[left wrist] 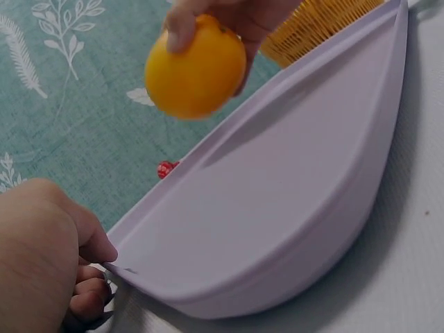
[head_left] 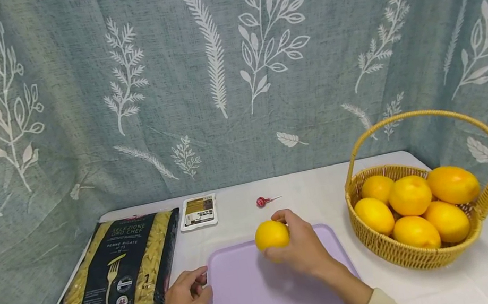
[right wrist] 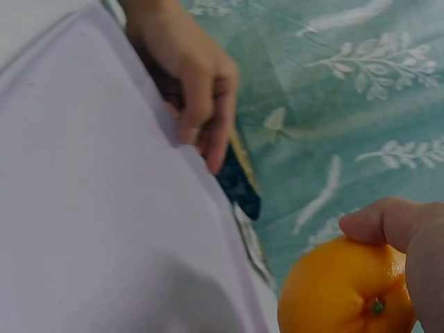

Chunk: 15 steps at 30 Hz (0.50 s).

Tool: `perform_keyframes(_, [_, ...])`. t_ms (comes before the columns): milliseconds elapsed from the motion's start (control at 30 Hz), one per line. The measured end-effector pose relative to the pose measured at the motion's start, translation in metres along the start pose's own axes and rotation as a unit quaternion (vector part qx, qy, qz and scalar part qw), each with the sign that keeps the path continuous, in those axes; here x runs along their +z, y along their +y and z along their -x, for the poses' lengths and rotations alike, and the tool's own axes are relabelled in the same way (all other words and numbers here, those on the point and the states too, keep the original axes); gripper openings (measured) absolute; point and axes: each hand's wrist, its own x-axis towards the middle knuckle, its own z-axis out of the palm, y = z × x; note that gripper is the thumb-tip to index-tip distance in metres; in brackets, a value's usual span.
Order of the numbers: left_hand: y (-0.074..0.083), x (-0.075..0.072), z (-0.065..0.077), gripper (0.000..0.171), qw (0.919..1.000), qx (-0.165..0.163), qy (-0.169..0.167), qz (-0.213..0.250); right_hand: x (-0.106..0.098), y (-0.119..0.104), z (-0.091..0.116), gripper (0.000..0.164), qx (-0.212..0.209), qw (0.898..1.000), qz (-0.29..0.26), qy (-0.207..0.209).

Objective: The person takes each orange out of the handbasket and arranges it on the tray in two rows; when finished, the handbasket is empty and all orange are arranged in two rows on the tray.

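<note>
My right hand (head_left: 302, 244) grips an orange (head_left: 271, 234) in the air over the far part of a lilac tray (head_left: 249, 301). The thumb and fingers wrap its sides; the right wrist view shows the green stem end of the orange (right wrist: 333, 291). At the tray's left edge, my left hand (head_left: 186, 302) pinches the rim, thumb above and curled fingers below, as the left wrist view shows the left hand (left wrist: 48, 243). Only the held orange's shadow falls on the tray's surface.
To the right stands a wicker basket (head_left: 424, 259) with a tall handle, holding several oranges (head_left: 410, 196). A large bag of penne (head_left: 116, 270) lies at the left. Behind the tray are a small flat packet (head_left: 198, 212) and a red lollipop (head_left: 261, 202). A patterned curtain (head_left: 243, 146) hangs behind.
</note>
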Motion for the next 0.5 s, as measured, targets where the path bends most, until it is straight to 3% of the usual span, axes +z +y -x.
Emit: perform_keyframes(500, [0.000,0.001,0.001,0.040,1.0000,0.003,0.001,-0.003,0.025,0.005,0.010,0.065,-0.002,0.997,0.070,-0.018])
